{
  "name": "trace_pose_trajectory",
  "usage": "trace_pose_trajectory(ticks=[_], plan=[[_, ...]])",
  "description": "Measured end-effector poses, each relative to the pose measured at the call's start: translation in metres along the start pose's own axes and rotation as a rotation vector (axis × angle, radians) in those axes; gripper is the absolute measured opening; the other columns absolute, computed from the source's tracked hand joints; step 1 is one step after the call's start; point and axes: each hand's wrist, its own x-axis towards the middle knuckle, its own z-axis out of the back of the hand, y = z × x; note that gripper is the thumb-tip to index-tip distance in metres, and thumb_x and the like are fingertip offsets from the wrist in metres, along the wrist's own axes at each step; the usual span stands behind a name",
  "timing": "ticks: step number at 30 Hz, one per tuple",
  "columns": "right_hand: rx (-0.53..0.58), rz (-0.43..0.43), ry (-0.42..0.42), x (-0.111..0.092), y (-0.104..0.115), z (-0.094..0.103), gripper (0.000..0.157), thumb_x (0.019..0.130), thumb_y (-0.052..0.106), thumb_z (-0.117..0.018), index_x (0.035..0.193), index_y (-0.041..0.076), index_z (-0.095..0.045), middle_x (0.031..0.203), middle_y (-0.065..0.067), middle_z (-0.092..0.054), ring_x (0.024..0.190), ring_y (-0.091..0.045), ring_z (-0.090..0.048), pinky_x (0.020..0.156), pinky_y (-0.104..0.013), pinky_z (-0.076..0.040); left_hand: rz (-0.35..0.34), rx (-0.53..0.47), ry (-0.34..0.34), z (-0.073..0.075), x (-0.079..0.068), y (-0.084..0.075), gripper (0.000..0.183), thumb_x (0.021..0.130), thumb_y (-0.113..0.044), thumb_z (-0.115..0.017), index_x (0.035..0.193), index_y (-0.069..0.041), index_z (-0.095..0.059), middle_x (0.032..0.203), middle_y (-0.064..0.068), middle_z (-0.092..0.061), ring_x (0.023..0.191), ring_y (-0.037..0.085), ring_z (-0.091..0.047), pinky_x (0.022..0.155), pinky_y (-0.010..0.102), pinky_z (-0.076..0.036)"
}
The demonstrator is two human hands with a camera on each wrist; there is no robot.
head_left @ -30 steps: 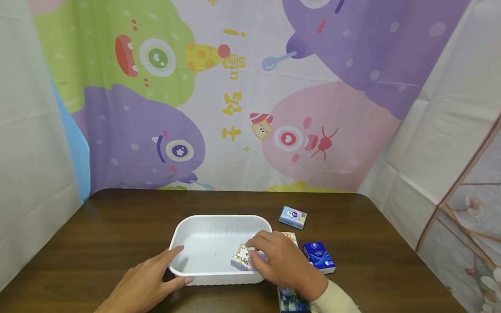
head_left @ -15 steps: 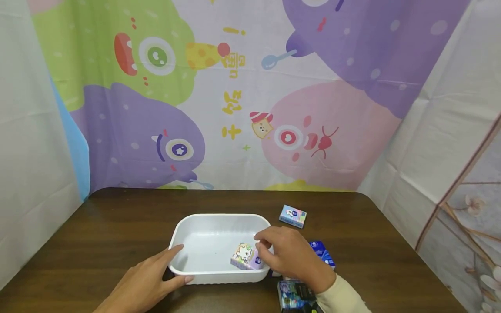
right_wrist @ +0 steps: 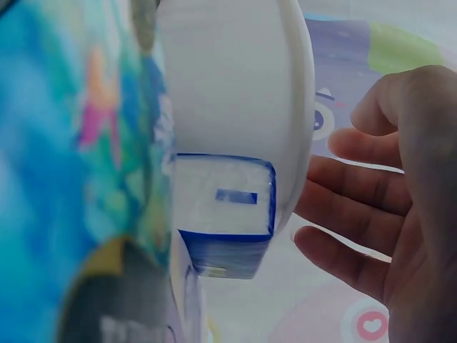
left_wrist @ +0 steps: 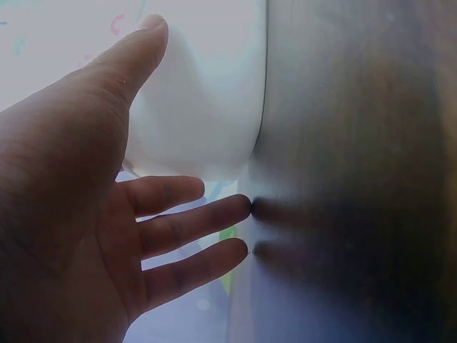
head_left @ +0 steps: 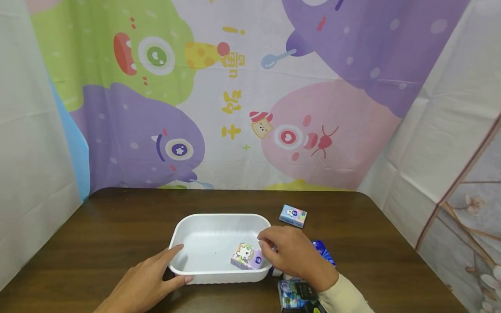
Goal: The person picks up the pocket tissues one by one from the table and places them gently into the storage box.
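Observation:
A white plastic tray [head_left: 219, 277] stands on the table. Inside, at its front right corner, lies a small tissue pack [head_left: 245, 255] with a white cartoon animal on it. My left hand [head_left: 146, 276] is at the tray's left end, its thumb against the front wall and its index finger at the rim; in the left wrist view its fingers [left_wrist: 193, 225] are extended. My right hand [head_left: 291, 252] hovers over the right rim, fingers loosely bent, with nothing in them. Beneath it, a blue tissue pack [head_left: 324, 251] is partly hidden.
Behind the right hand lies a light blue and pink tissue pack [head_left: 293, 216]. A dark, colourful pack [head_left: 293, 295] lies near the front, partly covered by the sleeve. In the right wrist view, a blue-and-white pack [right_wrist: 225, 200] sits beside the tray. A cartoon-printed curtain [head_left: 235, 165] hangs behind the table.
My right hand has let go of the cartoon tissue pack in the tray and drawn back to the right, over the rim. The left hand stays in place.

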Motion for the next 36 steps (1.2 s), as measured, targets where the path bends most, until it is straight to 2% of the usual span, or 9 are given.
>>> trace_pose_trajectory(ticks=[11, 15, 19, 36], plan=[[-0.008, -0.046, 0.014, 0.0, -0.002, 0.009, 0.008, 0.091, 0.017, -0.068, 0.096, 0.016, -0.074, 0.087, 0.011, -0.067, 0.075, -0.001, -0.057, 0.072, -0.025, -0.054, -0.029, 0.002, -0.039, -0.001, -0.001, 0.001, 0.089, 0.082, -0.078, -0.059, 0.142, -0.013, -0.056, 0.138, 0.012, -0.06, 0.117, 0.034, -0.062, 0.089, 0.056, -0.051], [-0.038, -0.038, -0.009, -0.001, -0.005, 0.009, 0.006, 0.09, 0.015, -0.067, 0.089, 0.018, -0.071, 0.083, 0.013, -0.063, 0.073, -0.002, -0.056, 0.069, -0.024, -0.053, -0.015, 0.002, -0.019, 0.0, -0.001, 0.001, 0.091, 0.081, -0.079, -0.059, 0.142, -0.012, -0.055, 0.139, 0.013, -0.059, 0.118, 0.034, -0.062, 0.089, 0.056, -0.051], [-0.05, -0.059, -0.017, -0.001, -0.007, 0.011, 0.01, 0.089, 0.013, -0.066, 0.083, 0.021, -0.067, 0.08, 0.015, -0.059, 0.07, -0.003, -0.053, 0.064, -0.023, -0.051, -0.009, -0.001, -0.014, 0.0, -0.001, 0.001, 0.091, 0.08, -0.079, -0.058, 0.143, -0.013, -0.055, 0.14, 0.012, -0.058, 0.119, 0.034, -0.061, 0.089, 0.057, -0.051], [-0.104, -0.239, 0.1, -0.002, -0.013, 0.019, 0.006, 0.094, 0.02, -0.067, 0.093, 0.02, -0.074, 0.085, 0.015, -0.065, 0.073, -0.001, -0.057, 0.071, -0.03, -0.055, 0.003, -0.009, 0.002, 0.001, -0.001, 0.0, 0.092, 0.08, -0.08, -0.058, 0.144, -0.014, -0.054, 0.141, 0.013, -0.057, 0.121, 0.035, -0.06, 0.09, 0.057, -0.05]])
